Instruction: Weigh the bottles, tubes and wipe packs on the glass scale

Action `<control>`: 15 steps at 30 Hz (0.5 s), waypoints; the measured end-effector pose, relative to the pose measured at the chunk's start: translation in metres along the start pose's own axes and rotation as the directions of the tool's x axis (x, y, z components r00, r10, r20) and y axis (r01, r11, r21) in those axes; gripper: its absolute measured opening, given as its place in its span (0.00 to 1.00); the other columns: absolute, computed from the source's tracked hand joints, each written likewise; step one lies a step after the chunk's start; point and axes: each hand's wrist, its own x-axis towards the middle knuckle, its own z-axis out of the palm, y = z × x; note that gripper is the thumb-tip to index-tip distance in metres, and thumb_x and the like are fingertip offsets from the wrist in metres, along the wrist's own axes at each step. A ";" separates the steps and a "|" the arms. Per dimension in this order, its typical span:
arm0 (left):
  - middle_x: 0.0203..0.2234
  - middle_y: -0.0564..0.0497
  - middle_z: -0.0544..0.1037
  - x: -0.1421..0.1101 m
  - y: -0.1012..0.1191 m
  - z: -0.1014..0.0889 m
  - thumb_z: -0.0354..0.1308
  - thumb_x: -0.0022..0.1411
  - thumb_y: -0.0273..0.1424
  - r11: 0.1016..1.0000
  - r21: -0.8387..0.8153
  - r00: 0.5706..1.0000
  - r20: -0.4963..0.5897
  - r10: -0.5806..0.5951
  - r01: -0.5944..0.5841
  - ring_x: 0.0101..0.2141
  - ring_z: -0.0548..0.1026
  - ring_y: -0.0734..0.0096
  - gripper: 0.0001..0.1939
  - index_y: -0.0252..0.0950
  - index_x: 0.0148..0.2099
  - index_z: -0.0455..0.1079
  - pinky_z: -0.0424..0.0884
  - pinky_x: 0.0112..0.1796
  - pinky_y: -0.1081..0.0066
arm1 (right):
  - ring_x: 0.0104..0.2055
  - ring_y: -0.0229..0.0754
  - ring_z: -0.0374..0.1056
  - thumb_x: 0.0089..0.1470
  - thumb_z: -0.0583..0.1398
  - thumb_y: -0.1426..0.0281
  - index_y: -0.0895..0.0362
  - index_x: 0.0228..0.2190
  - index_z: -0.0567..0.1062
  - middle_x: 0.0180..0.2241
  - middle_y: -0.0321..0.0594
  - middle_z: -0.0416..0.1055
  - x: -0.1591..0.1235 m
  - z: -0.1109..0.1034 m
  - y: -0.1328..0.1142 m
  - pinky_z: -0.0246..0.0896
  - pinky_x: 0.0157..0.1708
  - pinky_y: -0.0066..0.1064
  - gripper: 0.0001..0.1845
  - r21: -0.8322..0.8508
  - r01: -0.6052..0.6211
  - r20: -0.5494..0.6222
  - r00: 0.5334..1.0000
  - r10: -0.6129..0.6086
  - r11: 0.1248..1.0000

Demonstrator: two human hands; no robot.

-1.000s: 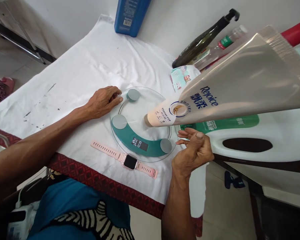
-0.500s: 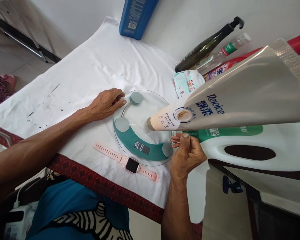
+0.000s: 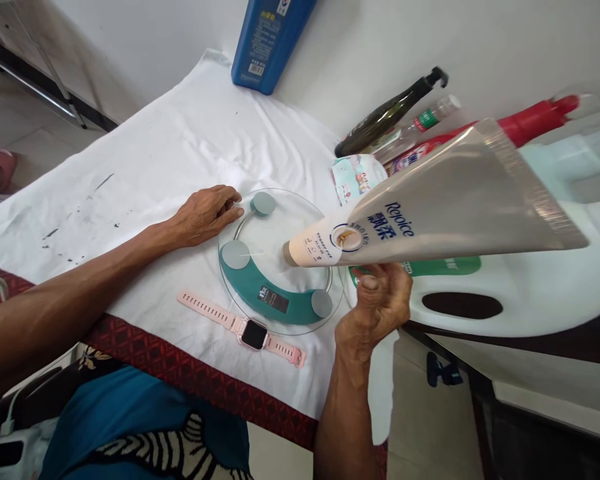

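Note:
A glass bathroom scale (image 3: 247,287) with a teal band lies on the white cloth, its small display lit. A Rejoice squeeze tube (image 3: 445,200) stands cap-down on the glass, its crimped end toward me. My left hand (image 3: 205,215) rests on the cloth by the scale's left rim, thumb and fingers apart, holding nothing. At the tube's lower right side is my right hand (image 3: 374,310), thumb bent; the tube hides part of its fingers, so I cannot tell whether they grip it. A pink smartwatch (image 3: 254,335) lies flat at the scale's near edge.
Along the wall stand a blue bottle (image 3: 267,50), a dark pump bottle (image 3: 387,113), a clear bottle (image 3: 433,120) and a red-capped bottle (image 3: 535,123). A small printed pack (image 3: 355,177) is behind the tube. A large white jug (image 3: 535,307) stands at right.
My right hand has risen toward the tube, its fingers now partly behind it. My left hand stays by the scale. The whole view has shifted slightly.

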 end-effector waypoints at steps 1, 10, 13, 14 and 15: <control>0.37 0.46 0.78 0.000 -0.001 0.000 0.49 0.73 0.41 1.000 -0.003 1.000 -0.001 0.001 -0.001 0.36 0.75 0.63 0.18 0.36 0.52 0.73 0.71 0.41 0.63 | 0.54 0.53 0.76 0.54 0.67 0.46 0.55 0.53 0.76 0.50 0.47 0.78 0.005 0.004 -0.006 0.71 0.56 0.49 0.34 0.052 0.011 0.070 0.997 -0.015 0.999; 0.36 0.47 0.77 -0.001 -0.006 0.002 0.48 0.73 0.42 0.998 -0.054 0.999 -0.020 0.038 -0.039 0.35 0.74 0.62 0.18 0.36 0.49 0.72 0.71 0.40 0.61 | 0.44 0.51 0.77 0.50 0.72 0.49 0.59 0.35 0.81 0.38 0.45 0.80 0.021 0.043 -0.041 0.75 0.50 0.47 0.25 -0.107 -0.092 0.114 0.988 0.104 0.990; 0.37 0.46 0.77 -0.002 -0.006 0.002 0.48 0.74 0.41 0.998 -0.058 0.999 -0.023 0.036 -0.037 0.35 0.74 0.62 0.17 0.36 0.48 0.71 0.72 0.40 0.61 | 0.45 0.52 0.77 0.48 0.74 0.50 0.60 0.37 0.82 0.39 0.46 0.81 0.026 0.038 -0.039 0.76 0.51 0.48 0.26 -0.136 -0.093 0.104 0.989 0.108 0.986; 0.37 0.46 0.77 -0.002 -0.005 0.003 0.48 0.74 0.41 0.998 -0.060 0.999 -0.024 0.030 -0.031 0.35 0.74 0.62 0.16 0.36 0.48 0.71 0.72 0.40 0.61 | 0.45 0.53 0.78 0.47 0.74 0.51 0.60 0.38 0.82 0.40 0.46 0.81 0.030 0.036 -0.038 0.76 0.51 0.49 0.27 -0.126 -0.101 0.078 0.991 0.112 0.987; 0.37 0.46 0.77 -0.003 -0.005 0.003 0.48 0.74 0.41 0.998 -0.064 0.999 -0.024 0.025 -0.026 0.34 0.74 0.63 0.16 0.36 0.48 0.71 0.72 0.40 0.61 | 0.46 0.53 0.78 0.48 0.74 0.51 0.61 0.40 0.82 0.41 0.47 0.81 0.037 0.035 -0.038 0.76 0.51 0.49 0.28 -0.107 -0.105 0.038 0.993 0.110 0.989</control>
